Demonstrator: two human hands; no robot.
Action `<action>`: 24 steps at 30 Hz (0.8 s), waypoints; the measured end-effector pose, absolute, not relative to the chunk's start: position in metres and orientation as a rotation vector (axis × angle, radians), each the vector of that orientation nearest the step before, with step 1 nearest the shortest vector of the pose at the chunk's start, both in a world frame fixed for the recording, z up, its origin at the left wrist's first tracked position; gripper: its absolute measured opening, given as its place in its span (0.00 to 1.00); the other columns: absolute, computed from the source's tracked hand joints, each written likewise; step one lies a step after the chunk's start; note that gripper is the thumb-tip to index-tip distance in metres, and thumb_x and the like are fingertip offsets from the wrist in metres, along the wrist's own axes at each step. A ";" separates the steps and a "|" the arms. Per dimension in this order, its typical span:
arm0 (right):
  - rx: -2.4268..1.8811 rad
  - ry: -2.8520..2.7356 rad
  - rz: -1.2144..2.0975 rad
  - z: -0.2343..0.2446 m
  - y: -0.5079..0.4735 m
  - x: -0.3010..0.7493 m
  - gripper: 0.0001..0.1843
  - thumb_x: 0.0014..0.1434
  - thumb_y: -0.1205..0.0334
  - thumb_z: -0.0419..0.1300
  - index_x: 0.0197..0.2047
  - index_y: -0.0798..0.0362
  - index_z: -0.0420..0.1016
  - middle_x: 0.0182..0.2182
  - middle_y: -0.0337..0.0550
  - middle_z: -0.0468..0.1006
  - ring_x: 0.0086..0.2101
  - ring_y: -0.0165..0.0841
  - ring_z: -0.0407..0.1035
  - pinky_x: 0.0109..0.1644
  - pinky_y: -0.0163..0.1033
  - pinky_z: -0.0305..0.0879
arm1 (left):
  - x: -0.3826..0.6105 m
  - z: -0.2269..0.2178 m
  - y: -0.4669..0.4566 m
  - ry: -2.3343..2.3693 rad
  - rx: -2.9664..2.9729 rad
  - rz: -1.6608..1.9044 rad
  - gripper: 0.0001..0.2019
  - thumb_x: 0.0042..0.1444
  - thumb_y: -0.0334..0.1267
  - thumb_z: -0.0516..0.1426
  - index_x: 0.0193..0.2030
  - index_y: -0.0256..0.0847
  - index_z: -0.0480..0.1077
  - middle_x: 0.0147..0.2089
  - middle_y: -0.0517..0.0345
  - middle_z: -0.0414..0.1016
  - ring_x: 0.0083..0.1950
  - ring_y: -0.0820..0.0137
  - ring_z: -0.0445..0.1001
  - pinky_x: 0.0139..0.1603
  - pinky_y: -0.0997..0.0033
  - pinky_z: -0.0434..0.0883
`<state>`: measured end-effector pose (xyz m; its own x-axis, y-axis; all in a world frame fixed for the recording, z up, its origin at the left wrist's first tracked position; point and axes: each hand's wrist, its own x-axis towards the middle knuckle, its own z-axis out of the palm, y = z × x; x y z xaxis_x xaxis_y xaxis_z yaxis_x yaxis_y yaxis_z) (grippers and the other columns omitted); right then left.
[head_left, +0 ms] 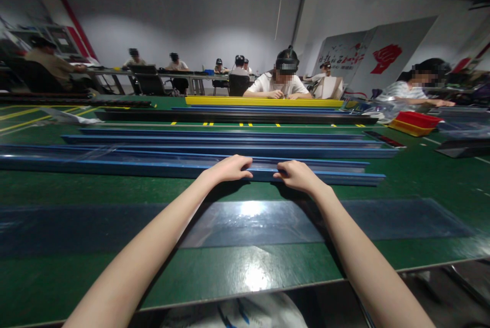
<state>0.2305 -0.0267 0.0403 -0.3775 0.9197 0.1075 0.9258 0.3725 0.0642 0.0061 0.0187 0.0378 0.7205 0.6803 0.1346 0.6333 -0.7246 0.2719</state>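
A long blue channel strip (176, 170) with raised edges lies across the green table. My left hand (233, 167) is at its near edge, fingers curled over the channel and thumb low on the front wall. A short way to the right, my right hand (296, 174) grips the same edge with bent fingers and thumb. The fingertips of both hands are partly hidden inside the channel. Clear film seems to lie in the channel's left part. Between my forearms and beyond them, a flat clear plastic sheet (245, 223) lies along the table's near side.
More blue strips (229, 140) lie just behind, then a black strip (237, 116) and a yellow strip (264, 101). A red and yellow bin (415, 123) stands at the right. A co-worker (285, 80) sits opposite, another (413, 85) at the right. The table edge (306, 285) is close.
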 end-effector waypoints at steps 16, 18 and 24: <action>-1.573 -2.554 -0.214 0.038 -0.030 0.223 0.15 0.61 0.52 0.48 0.38 0.52 0.70 0.37 0.46 0.76 0.38 0.34 0.69 0.35 0.33 0.54 | 0.010 0.038 0.016 1.005 2.793 0.256 0.07 0.54 0.39 0.54 0.36 0.40 0.70 0.39 0.56 0.74 0.40 0.68 0.71 0.37 0.75 0.63; -1.534 -2.542 -0.235 0.036 -0.030 0.221 0.13 0.61 0.54 0.49 0.38 0.52 0.70 0.37 0.45 0.75 0.38 0.33 0.69 0.35 0.33 0.54 | 0.010 0.039 0.016 1.021 2.794 0.243 0.07 0.54 0.39 0.54 0.35 0.39 0.70 0.38 0.56 0.74 0.39 0.68 0.71 0.36 0.75 0.62; -1.506 -2.526 -0.247 0.035 -0.029 0.221 0.12 0.60 0.55 0.50 0.37 0.52 0.70 0.36 0.45 0.74 0.37 0.32 0.68 0.35 0.33 0.53 | 0.008 0.037 0.018 1.045 2.835 0.261 0.09 0.54 0.42 0.54 0.33 0.39 0.69 0.36 0.56 0.73 0.37 0.69 0.70 0.34 0.75 0.62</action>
